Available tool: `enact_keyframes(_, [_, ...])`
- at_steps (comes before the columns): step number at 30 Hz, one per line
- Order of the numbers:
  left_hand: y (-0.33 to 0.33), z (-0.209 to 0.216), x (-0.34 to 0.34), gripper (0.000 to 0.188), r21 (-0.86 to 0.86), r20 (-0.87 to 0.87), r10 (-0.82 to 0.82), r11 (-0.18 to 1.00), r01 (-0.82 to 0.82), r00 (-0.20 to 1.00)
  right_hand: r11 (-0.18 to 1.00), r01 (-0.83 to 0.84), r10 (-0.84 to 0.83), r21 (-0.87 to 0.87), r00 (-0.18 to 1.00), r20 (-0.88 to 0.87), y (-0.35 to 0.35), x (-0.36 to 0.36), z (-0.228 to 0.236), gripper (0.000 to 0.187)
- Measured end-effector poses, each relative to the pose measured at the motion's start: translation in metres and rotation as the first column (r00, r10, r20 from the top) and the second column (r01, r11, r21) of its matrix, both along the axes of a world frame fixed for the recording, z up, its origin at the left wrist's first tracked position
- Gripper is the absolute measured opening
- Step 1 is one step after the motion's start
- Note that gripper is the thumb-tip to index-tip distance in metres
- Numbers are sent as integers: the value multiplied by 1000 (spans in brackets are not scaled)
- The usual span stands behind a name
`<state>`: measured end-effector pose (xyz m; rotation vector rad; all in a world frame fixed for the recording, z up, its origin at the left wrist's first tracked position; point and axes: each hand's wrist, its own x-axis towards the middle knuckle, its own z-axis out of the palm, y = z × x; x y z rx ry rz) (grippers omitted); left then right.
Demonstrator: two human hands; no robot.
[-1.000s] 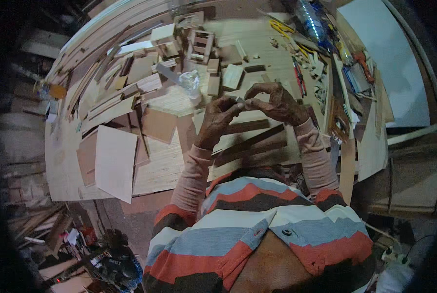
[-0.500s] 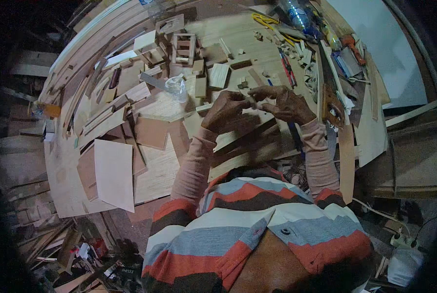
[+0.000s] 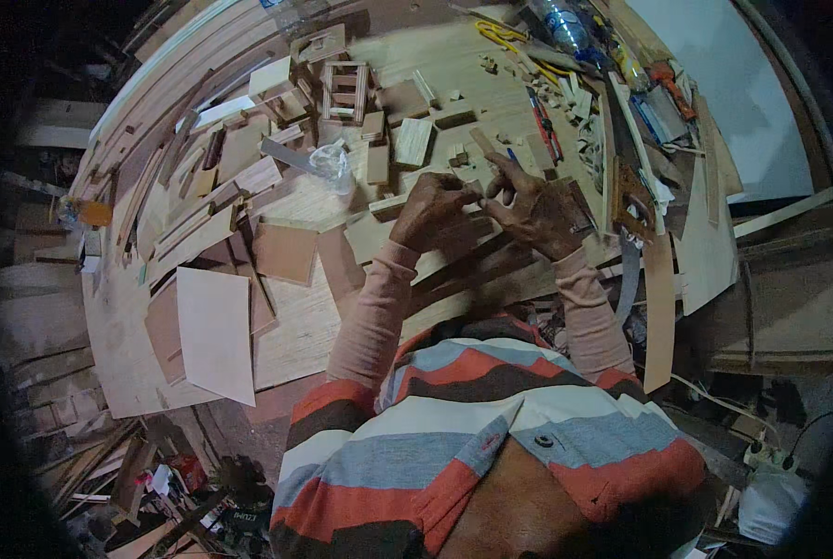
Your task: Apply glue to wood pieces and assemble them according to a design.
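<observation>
My left hand (image 3: pixel 432 210) is closed in a pinch over the middle of the worktable (image 3: pixel 295 340). What its fingertips hold is too small to make out. Close against it, my right hand (image 3: pixel 535 212) has its index finger raised and its other fingers curled in toward the left fingertips. Anything between them is hidden. Just beyond the hands lie small wood blocks (image 3: pixel 458 156) and a pale rectangular block (image 3: pixel 413 143). A small ladder-like wooden frame (image 3: pixel 345 92) stands farther back.
On the right lie a handsaw (image 3: pixel 632 210), red pliers (image 3: pixel 545 128), a yellow cord (image 3: pixel 502 34) and a plastic bottle (image 3: pixel 565 28). Leftward are a clear plastic bag (image 3: pixel 332 166), wood strips (image 3: pixel 197 233) and a white panel (image 3: pixel 215 334). An orange bottle (image 3: pixel 93 212) stands at the far left.
My right hand has shifted left, nearer the left hand, and its index finger has lifted and straightened. The left hand stays pinched, nearly in place.
</observation>
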<state>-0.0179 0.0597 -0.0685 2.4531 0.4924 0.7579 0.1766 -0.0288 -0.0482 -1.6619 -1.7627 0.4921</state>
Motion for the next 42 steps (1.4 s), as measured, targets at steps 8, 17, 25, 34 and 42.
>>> enact_keyframes(8, [-3, -6, 0, 32, -166, -5, 23, 986, -23, 1000, 993, 86, -93, -79, 992, -87, -2, -11, -1, 75])
enact_keyframes(17, [-18, -6, -6, 40, -114, 46, 491, 868, -484, 870, 960, 280, -274, -21, 951, 146, 3, -10, -16, 65])
enact_keyframes(25, [-24, -35, -11, 51, 29, -88, 363, 932, -362, 928, 948, 265, -232, -174, 954, 190, 15, -14, -12, 66])
enact_keyframes(34, [-23, -50, -12, 54, 21, -86, 350, 937, -349, 933, 951, 242, -183, -192, 942, 282, 21, -17, -21, 79])
enact_keyframes(42, [-27, -39, -15, 71, 45, -99, 319, 948, -316, 943, 918, 181, -201, -353, 980, -19, 6, 3, -21, 78])
